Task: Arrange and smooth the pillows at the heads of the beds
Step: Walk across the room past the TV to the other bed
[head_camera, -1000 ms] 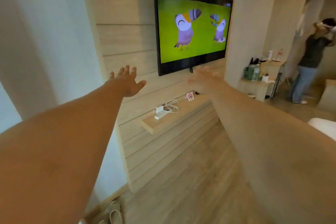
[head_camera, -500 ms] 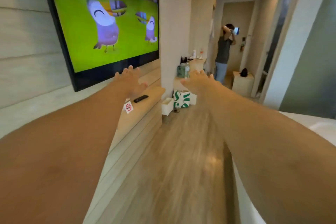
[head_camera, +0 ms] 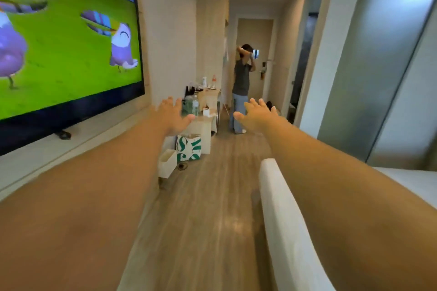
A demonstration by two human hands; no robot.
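Since the earlier frame, the view had swung right, bringing the white bed edge (head_camera: 281, 208) into the lower right; no pillows were visible. Both arms extended forward over the wood floor (head_camera: 201, 220). Left hand (head_camera: 173, 116) and right hand (head_camera: 259, 114) were spread, empty. Beyond stood a person (head_camera: 241, 82).

Television (head_camera: 68, 49) on left wall, bed (head_camera: 290, 231) at right, floor (head_camera: 208, 220) between.
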